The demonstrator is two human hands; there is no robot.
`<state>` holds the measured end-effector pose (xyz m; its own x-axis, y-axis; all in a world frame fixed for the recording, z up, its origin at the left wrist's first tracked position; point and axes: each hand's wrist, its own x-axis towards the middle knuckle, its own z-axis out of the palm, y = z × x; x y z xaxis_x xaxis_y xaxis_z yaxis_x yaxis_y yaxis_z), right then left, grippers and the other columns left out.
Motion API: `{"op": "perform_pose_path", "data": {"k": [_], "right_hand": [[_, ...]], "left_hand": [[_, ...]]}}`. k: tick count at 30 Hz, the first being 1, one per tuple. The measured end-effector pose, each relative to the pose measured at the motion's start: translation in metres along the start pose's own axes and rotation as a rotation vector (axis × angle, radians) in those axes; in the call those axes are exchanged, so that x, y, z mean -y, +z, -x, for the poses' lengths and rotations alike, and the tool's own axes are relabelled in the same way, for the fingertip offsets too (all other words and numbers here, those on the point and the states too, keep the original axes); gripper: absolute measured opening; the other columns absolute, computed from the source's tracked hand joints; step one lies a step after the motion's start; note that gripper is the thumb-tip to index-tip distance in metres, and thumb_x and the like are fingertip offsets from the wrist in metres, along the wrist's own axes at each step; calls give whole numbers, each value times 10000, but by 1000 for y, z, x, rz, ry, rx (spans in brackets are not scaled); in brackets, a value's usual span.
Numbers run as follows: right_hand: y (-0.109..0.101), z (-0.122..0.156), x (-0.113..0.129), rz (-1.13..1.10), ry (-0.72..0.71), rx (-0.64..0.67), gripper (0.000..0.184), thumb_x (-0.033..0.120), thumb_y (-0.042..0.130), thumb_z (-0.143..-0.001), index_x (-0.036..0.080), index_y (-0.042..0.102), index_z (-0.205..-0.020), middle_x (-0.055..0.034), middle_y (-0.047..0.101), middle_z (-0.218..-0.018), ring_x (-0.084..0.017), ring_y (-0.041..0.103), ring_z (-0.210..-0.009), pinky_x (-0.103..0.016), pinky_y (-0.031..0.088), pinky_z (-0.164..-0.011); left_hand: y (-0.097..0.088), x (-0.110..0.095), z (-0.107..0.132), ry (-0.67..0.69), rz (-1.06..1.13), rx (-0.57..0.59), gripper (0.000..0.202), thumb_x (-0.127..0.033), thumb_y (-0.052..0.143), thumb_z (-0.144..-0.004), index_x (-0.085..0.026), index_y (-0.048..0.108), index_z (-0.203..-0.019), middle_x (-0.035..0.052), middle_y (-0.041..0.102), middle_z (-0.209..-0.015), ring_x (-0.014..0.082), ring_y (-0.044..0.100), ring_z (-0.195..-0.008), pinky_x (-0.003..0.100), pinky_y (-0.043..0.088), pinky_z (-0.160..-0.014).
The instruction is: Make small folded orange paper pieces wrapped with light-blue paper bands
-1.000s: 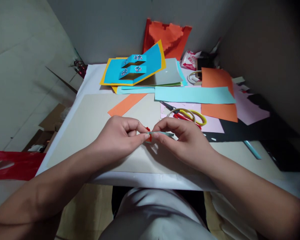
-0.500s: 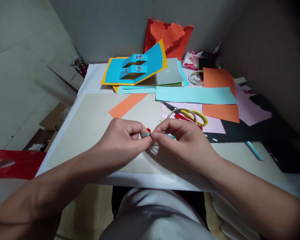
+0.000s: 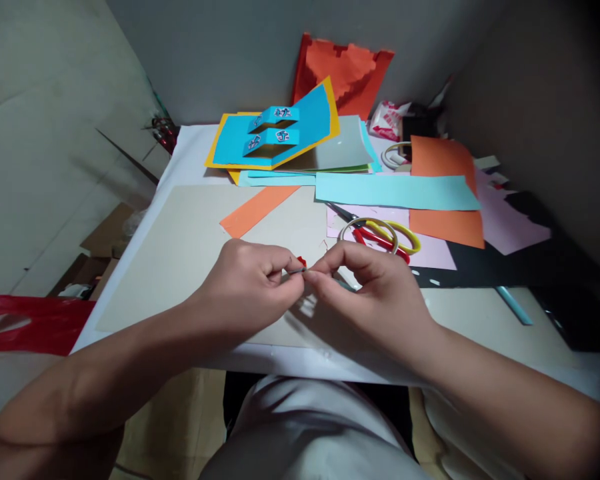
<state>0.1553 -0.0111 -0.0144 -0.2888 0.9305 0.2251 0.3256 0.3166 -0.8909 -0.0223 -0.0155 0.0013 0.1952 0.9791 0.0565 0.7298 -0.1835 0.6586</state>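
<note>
Paper strip (image 3: 295, 272), thin, seen nearly edge-on, pinched between both hands above a grey card sheet (image 3: 180, 253); left hand (image 3: 245, 287) has thumb and forefinger closed narrow on one end; right hand (image 3: 367, 297) has fingertips (image 3: 313, 277) closed narrow on the other end; small red paper bit (image 3: 301, 261) sits just behind the pinch; scissors (image 3: 375, 235) lie near the right hand on a pink sheet (image 3: 430, 257); orange strip (image 3: 257, 211) lies on the card, left of them; pale blue strip (image 3: 395, 191) lies beyond the scissors; blue-and-yellow pop-up card (image 3: 300, 127) rests near the far edge of the white-covered table (image 3: 190, 150).
</note>
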Motion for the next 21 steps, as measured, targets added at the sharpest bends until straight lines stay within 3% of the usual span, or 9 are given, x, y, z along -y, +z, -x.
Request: {"op": "perform_pose_path", "data": {"k": [5,21], "right_hand": [[1,1,-1,17,-9,20,139,112,651,-813,167,613,-691,32,653,-649,-80,584,-615,-179,447,-574],[-2,-1,-2,105,-91,26,128,81,648,-805,194,626,-749,31,667,-701,-108,594,-658,-213,446,-610]], "left_hand": [[2,1,-2,70,-34,-21,168,-141,582,-722,-140,699,-602,-71,327,-463,55,299,-476,192,230,-439],[-5,2,-3,-90,122,83,140,-229,623,-746,-202,687,-624,-69,356,-455,66,323,-461,179,226,-413]]}}
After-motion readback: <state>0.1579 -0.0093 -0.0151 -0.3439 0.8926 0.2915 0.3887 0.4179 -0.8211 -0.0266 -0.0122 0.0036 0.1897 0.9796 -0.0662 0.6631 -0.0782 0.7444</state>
